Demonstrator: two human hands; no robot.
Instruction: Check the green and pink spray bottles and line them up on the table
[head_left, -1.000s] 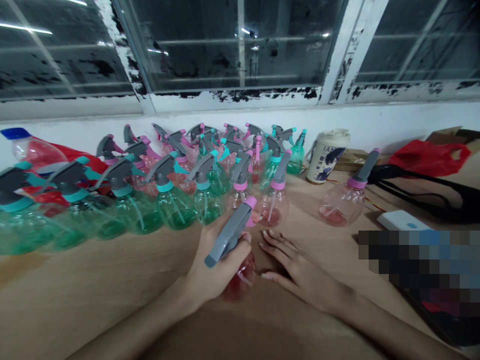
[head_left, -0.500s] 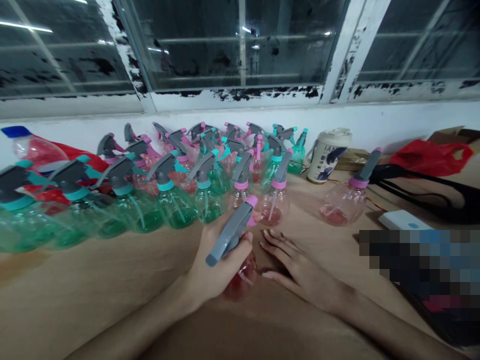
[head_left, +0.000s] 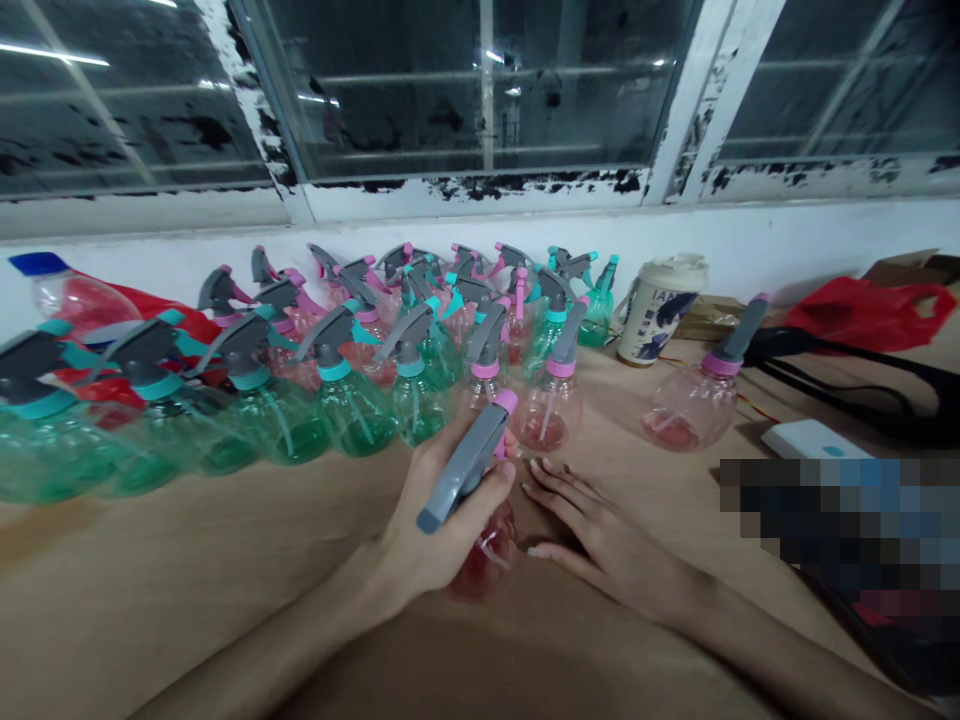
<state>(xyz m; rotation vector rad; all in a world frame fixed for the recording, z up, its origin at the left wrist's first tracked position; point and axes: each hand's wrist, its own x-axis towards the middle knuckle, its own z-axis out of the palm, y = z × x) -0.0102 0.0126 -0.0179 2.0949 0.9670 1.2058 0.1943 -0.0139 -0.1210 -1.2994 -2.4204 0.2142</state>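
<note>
My left hand point(head_left: 431, 515) is wrapped round the neck of a pink spray bottle point(head_left: 484, 565) with a grey trigger head and a pink nozzle. The bottle is at the table's middle, its nozzle pointing away from me, with some reddish liquid inside. My fingers hide its collar and most of its trigger. Just right of it, my right hand point(head_left: 607, 535) lies palm down on the table, fingers stretched out and holding nothing. Another pink spray bottle point(head_left: 551, 410) stands just beyond my hands.
Rows of green spray bottles point(head_left: 356, 415) and pink ones fill the back and left of the table. To the right are a single pink spray bottle point(head_left: 682, 410), a paper cup point(head_left: 656, 310), a white box point(head_left: 810, 440), black straps point(head_left: 900, 385) and a red plastic bag point(head_left: 862, 315).
Almost nothing differs. The view has shifted very slightly; my left hand keeps its grip on the pink spray bottle, and my right hand stays flat on the table.
</note>
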